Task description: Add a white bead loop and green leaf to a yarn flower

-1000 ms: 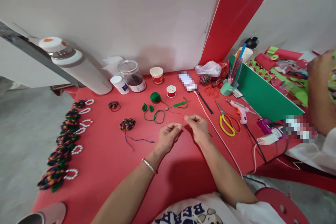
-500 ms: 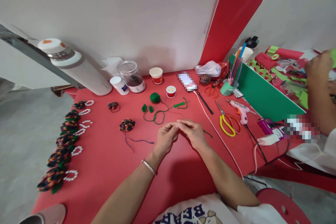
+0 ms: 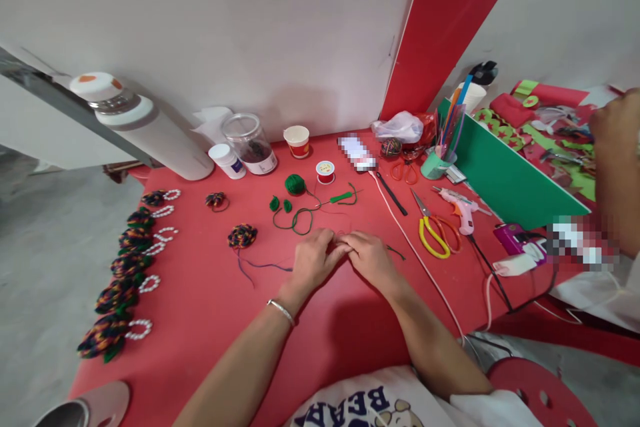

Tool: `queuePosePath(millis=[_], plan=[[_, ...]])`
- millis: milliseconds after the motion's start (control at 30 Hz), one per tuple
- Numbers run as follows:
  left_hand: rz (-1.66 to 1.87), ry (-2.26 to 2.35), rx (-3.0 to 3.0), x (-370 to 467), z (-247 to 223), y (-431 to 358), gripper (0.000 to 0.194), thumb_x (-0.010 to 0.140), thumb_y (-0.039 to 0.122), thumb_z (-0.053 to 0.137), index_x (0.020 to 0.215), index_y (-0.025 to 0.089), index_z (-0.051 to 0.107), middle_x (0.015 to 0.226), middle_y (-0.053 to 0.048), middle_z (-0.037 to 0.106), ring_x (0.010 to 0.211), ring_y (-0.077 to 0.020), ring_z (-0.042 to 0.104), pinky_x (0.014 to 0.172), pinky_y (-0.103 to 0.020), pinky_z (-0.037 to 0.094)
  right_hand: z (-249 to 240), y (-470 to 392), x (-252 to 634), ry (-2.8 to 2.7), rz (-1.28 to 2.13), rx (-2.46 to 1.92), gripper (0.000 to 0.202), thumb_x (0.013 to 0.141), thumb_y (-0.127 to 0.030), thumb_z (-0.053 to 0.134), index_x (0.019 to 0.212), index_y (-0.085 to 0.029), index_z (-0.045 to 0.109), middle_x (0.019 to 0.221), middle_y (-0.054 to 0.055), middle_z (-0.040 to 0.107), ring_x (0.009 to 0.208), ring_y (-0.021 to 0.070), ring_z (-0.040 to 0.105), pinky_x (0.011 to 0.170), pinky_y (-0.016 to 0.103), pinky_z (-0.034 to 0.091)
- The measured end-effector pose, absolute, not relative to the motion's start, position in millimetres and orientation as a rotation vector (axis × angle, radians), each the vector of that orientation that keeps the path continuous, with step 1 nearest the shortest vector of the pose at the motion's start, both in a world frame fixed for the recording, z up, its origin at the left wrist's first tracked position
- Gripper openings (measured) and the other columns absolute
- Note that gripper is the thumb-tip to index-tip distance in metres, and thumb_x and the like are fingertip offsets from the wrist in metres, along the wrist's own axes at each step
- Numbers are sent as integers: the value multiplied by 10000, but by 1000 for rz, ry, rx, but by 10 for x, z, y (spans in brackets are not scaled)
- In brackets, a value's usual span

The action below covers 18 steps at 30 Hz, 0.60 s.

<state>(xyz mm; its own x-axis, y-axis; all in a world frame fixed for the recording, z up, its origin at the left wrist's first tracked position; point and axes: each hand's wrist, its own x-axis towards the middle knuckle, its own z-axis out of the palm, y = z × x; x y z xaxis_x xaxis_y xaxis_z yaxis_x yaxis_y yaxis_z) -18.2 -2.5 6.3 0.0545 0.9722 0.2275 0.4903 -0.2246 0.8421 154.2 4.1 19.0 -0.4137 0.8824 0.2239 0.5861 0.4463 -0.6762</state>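
Note:
Over the middle of the red table, my left hand (image 3: 314, 259) and my right hand (image 3: 371, 259) meet at the fingertips, both closed in a pinch. A fine loop of thin thread (image 3: 341, 234) shows just beyond the fingers; its ends are hidden. Left of my left hand lies a multicoloured crocheted flower (image 3: 243, 235) with loose yarn tails. Beyond the hands are a green yarn ball (image 3: 295, 184), two small green leaves (image 3: 287, 205), a green-handled crochet hook (image 3: 341, 198) and a spool of red thread (image 3: 325, 173). A short dark green yarn piece lies by my right hand.
Several crocheted pieces with white bead loops (image 3: 129, 263) line the left edge. A tall bottle (image 3: 155, 133), jar (image 3: 250, 147) and paper cup (image 3: 298, 141) stand behind. Right are yellow-handled scissors (image 3: 433, 237), a glue gun (image 3: 463, 211), cables and a green divider (image 3: 520, 173). Another person's arm (image 3: 617, 167) is beyond.
Both hands have lowered slightly toward me and the table, fingertips still together. A thin thread loop now shows beyond them. The other person's hand has shifted right.

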Motion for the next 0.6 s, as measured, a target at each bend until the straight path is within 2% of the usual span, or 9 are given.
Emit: queuePosePath(millis=[167, 367, 600], plan=[[1011, 1225, 1960, -235, 50, 28, 258, 894, 288, 634, 650, 206, 623, 620, -32, 538, 589, -160, 453, 618, -266, 309, 190, 52, 1594, -2341, 616, -1216, 190, 967, -159, 556, 962, -201, 742, 902, 73, 754, 807, 200, 701, 754, 291, 510], [1073, 1276, 1848, -191, 32, -9, 244, 966, 257, 488, 758, 196, 600, 716, -37, 599, 680, -164, 539, 685, -269, 396, 220, 52, 1571, -2094, 691, -1179, 149, 969, -213, 587, 1018, -221, 728, 987, 62, 760, 893, 184, 703, 848, 280, 507], [1122, 1290, 1638, -159, 27, -43, 225, 970, 283, 470, 799, 188, 581, 734, -12, 599, 688, -146, 555, 670, -262, 435, 249, 50, 1558, -1965, 764, -1188, 107, 942, -191, 591, 886, -219, 679, 805, 22, 721, 732, 157, 653, 718, 253, 477]])
